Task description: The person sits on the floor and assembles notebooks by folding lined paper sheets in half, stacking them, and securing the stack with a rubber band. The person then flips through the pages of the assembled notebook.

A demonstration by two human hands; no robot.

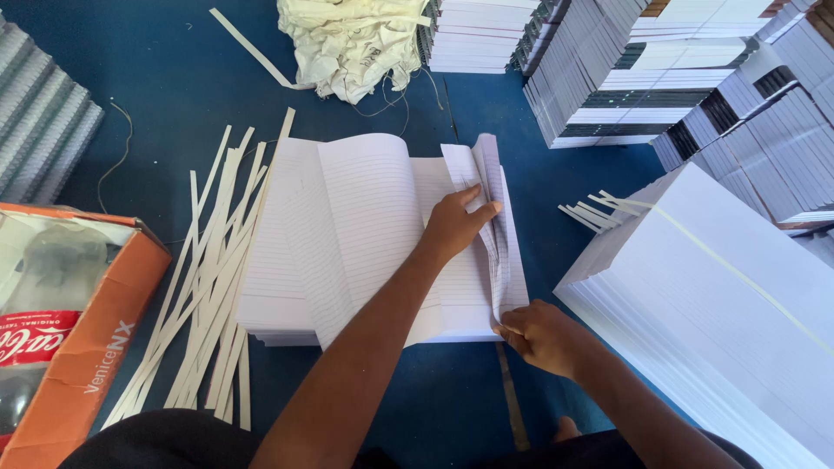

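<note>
Paper stack (365, 252) lies centre on the blue tabletop (174, 87) under my left hand (456, 227), pressed flat; my right hand (540, 334) pinches the raised sheets (491, 208) at their near corner.

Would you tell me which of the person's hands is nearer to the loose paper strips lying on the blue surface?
The left hand. It presses on the ruled paper stack, which separates it from the paper strips. The right hand pinches sheets at the stack's far corner, farther from them.
</note>
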